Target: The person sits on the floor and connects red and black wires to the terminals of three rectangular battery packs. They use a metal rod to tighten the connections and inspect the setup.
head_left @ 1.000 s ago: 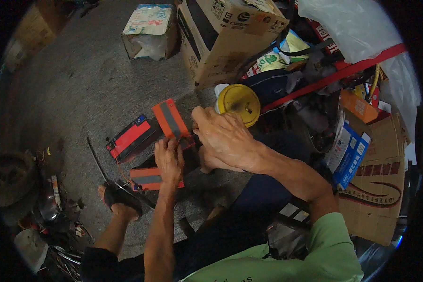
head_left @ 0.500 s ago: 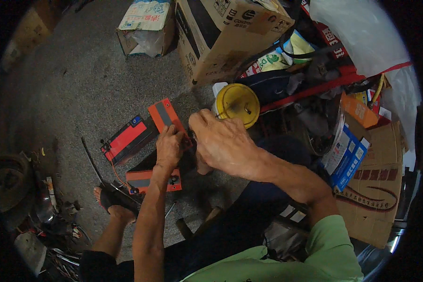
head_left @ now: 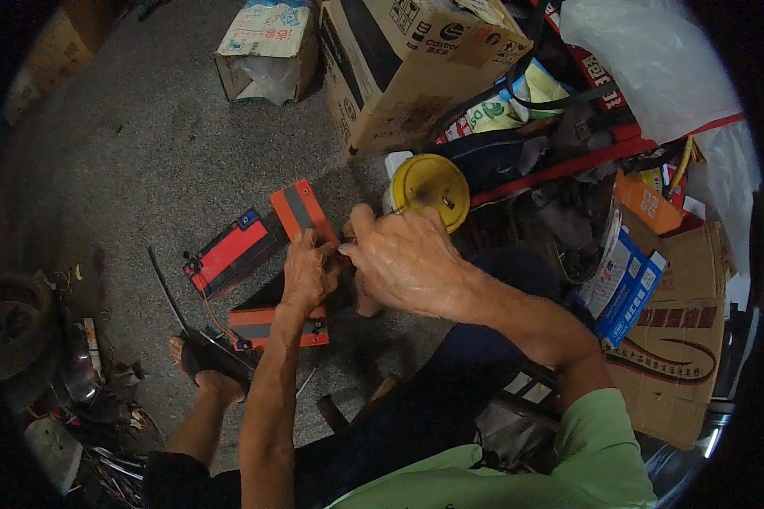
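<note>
Three block-shaped batteries lie on the rough grey floor. One is red with a black side [head_left: 232, 254]. Another, orange with a grey stripe [head_left: 290, 202], sits just beyond my hands. The third, also orange and grey [head_left: 253, 327], is nearer and partly behind my left forearm. A thin red wire [head_left: 210, 307] runs between the red battery and the near one. My left hand [head_left: 308, 276] is closed at the near end of the far orange battery, fingertips bunched. Close beside it, my right hand [head_left: 412, 263] is curled, its fingertips almost meeting the left ones. Whatever they pinch is hidden.
A yellow-lidded tub [head_left: 433, 191] stands just past my right hand. Cardboard boxes [head_left: 424, 76] are at the back. Bags and cartons crowd the right, with a blue box [head_left: 628, 284]. My sandalled foot [head_left: 212, 369] is near the batteries; metal scraps [head_left: 115, 462] lie lower left.
My left fingers have dropped slightly and bunched toward the right. The right hand's fingertips have come closer to them. The batteries have stayed put.
</note>
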The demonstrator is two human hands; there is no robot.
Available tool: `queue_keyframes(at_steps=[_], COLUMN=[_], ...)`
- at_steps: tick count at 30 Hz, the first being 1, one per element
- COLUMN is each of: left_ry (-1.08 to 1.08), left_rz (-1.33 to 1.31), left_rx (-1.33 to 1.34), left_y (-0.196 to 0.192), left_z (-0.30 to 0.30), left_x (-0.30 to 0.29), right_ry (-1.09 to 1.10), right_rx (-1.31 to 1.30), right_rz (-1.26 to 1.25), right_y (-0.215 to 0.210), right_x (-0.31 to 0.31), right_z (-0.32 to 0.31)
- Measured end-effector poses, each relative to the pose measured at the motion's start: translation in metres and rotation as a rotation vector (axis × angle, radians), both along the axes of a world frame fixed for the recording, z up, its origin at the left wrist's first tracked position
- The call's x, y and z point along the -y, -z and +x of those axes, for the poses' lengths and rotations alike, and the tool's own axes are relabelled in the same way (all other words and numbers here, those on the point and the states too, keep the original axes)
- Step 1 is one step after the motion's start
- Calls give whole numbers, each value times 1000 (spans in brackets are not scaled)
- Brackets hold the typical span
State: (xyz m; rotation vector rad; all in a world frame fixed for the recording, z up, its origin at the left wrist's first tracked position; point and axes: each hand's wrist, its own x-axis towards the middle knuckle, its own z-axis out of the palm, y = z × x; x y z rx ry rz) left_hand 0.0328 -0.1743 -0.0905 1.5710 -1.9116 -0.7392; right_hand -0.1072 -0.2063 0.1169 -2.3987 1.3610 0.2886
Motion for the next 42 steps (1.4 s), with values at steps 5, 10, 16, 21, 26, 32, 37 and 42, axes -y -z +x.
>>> queue_keyframes(at_steps=[5, 10, 16, 21, 26, 32, 37, 42], left_ry=[3, -29, -35, -352, -763, -674, -654, -630], left_rz=[-62, -47, -53, -184, 104, 66, 12, 47], left_rx=[37, -13, 55, -33, -505, -276, -206, -157], left_y=[11, 12, 8, -8, -3, 7, 3, -3], left_z=[0, -2, 8, 21, 24, 11, -6, -8], left_x=[-2, -5, -15, -68, -138, -158, -156, -151], right_ry=[-52, -112, -1, -11, -49, 36, 5, -7], right_rx=[218, 286, 199, 265, 311, 250, 275, 321], right_rz=[-193, -196, -192, -322, -441, -352, -375, -357], right_y=[13, 22, 28, 31, 34, 31, 30, 38], right_x=[-6, -12, -7, -10, -12, -14, -17, -19], right_z=[-5, -4, 1, -8, -12, -4, -2, -10])
